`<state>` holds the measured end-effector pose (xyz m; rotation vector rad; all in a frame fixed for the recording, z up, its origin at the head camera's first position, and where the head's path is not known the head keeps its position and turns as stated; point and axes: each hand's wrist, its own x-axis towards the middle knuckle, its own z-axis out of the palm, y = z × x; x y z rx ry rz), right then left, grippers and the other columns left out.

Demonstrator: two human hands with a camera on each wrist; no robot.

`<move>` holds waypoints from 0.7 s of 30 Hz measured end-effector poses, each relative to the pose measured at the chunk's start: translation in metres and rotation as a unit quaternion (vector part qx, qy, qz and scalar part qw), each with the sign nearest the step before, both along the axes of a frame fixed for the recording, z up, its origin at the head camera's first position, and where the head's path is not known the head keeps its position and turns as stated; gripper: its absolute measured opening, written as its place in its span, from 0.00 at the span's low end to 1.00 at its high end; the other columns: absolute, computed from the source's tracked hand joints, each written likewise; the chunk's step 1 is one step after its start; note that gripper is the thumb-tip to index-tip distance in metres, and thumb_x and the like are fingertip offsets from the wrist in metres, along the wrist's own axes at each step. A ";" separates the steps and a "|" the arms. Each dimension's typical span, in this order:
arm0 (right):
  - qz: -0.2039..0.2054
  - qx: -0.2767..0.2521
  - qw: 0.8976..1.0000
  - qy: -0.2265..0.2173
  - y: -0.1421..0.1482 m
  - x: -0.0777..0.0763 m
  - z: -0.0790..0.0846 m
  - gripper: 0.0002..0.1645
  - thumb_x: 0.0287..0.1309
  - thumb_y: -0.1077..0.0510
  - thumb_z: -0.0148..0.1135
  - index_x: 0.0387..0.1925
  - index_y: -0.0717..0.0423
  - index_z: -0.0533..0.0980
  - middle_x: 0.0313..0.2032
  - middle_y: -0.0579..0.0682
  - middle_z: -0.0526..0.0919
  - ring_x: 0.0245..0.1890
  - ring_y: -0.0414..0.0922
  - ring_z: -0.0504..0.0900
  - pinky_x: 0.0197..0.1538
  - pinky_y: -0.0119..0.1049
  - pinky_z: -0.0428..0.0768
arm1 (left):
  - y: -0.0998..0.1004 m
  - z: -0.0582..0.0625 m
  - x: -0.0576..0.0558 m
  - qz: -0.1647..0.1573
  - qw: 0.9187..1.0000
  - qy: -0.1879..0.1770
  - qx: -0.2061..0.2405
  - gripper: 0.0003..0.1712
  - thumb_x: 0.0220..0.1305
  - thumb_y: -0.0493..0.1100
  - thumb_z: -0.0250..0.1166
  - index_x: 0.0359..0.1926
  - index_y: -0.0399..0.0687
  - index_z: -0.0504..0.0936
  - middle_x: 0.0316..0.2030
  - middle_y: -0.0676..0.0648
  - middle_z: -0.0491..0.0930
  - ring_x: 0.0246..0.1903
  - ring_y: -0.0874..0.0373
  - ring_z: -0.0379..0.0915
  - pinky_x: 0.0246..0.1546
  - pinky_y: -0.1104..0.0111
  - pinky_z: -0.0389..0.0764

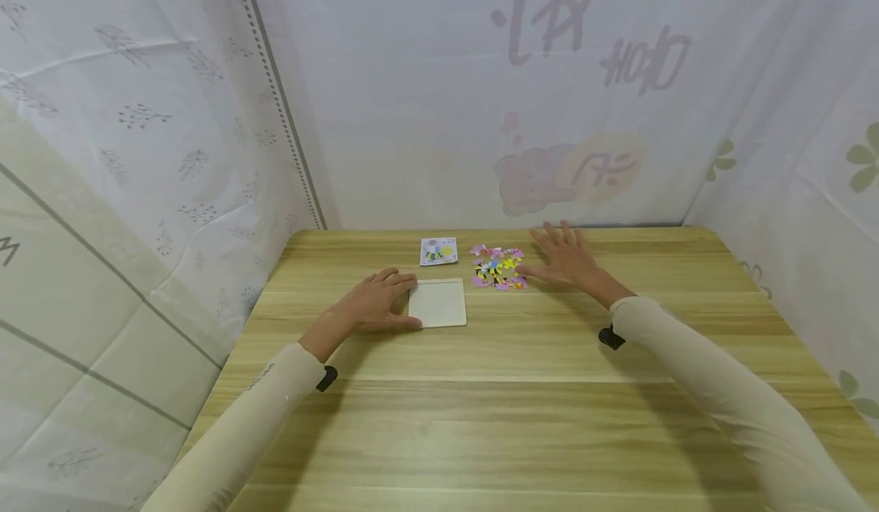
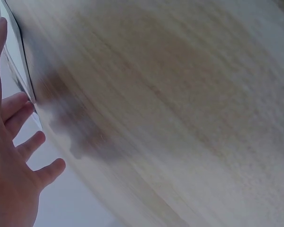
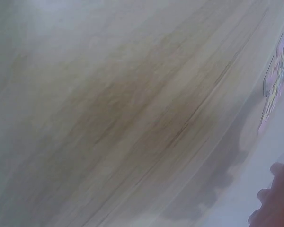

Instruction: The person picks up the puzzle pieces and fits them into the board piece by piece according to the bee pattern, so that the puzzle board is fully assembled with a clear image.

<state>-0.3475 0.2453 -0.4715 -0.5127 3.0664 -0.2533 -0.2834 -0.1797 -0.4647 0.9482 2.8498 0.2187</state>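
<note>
A white square puzzle tray (image 1: pixel 437 304) lies flat on the wooden table. At its left side is my left hand (image 1: pixel 376 300), thumb by the lower left corner and fingers near the upper left one. The left wrist view shows that hand's fingers (image 2: pixel 51 173) spread apart beside the tray's edge. A cluster of colourful jigsaw pieces (image 1: pixel 496 269), pink around yellow and black, lies right of the tray. Next to it my right hand (image 1: pixel 566 259) spreads its fingers, thumb tip at the pieces' right edge. In the right wrist view, the pieces (image 3: pixel 277 78) sit beyond the thumb.
Behind the tray lies a small picture card (image 1: pixel 438 252) showing a bee-like figure. The wooden table (image 1: pixel 467 428) reaches back to a printed cloth (image 1: pixel 412 115), and more patterned cloth hangs at both sides.
</note>
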 end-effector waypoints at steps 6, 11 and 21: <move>0.013 0.000 1.000 0.002 -0.008 -0.003 -0.001 0.59 0.65 0.24 0.57 0.83 0.52 0.51 0.82 0.63 0.45 0.80 0.69 0.36 0.77 0.68 0.37 | 0.000 -0.001 0.000 0.002 1.000 -0.005 0.001 0.58 0.60 0.79 0.64 0.78 0.46 0.66 0.77 0.46 0.64 0.78 0.41 0.52 0.74 0.41 0.58; 0.026 -0.005 1.000 0.003 -0.017 -0.006 0.001 0.58 0.66 0.25 0.57 0.83 0.53 0.52 0.82 0.64 0.45 0.80 0.70 0.36 0.77 0.68 0.39 | -0.003 -0.003 -0.001 0.001 1.000 -0.006 -0.003 0.59 0.59 0.80 0.63 0.79 0.48 0.65 0.78 0.47 0.63 0.78 0.40 0.52 0.73 0.40 0.58; 0.058 -0.005 0.998 0.002 -0.032 -0.013 0.001 0.54 0.69 0.29 0.56 0.81 0.57 0.55 0.80 0.66 0.51 0.80 0.69 0.42 0.79 0.62 0.41 | -0.005 -0.005 0.000 -0.003 1.000 -0.023 0.014 0.59 0.60 0.77 0.65 0.79 0.45 0.64 0.78 0.46 0.62 0.76 0.40 0.56 0.72 0.44 0.63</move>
